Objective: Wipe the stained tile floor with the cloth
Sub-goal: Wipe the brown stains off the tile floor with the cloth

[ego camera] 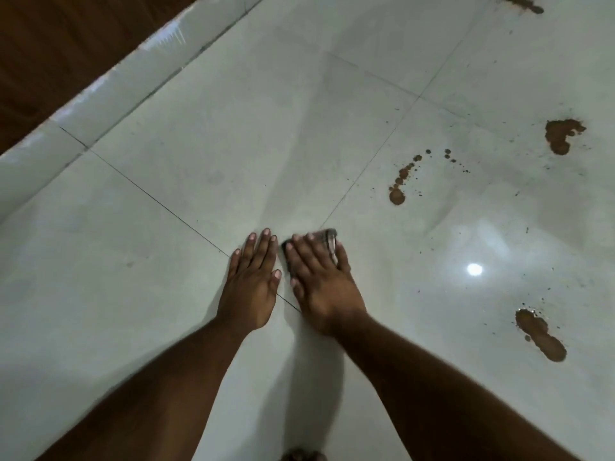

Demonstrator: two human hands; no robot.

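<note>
My right hand (321, 281) lies flat with straight fingers on a small dark striped cloth (327, 239), pressing it onto the pale glossy tile floor (166, 294). Only the cloth's far edge and left side show past my fingers. My left hand (253, 277) rests flat on the bare tile just left of the cloth, fingers straight. Brown stains lie to the right: a trail of drops (399, 188), a blotch (562, 134), a long smear (540, 334) and another at the far top right (525, 3).
A pale tiled skirting (100, 91) runs diagonally along the upper left, with dark brown wood (50, 44) behind it. A bright lamp reflection (474, 269) shines on the tile right of my hands. Part of a foot (303, 455) shows at the bottom edge.
</note>
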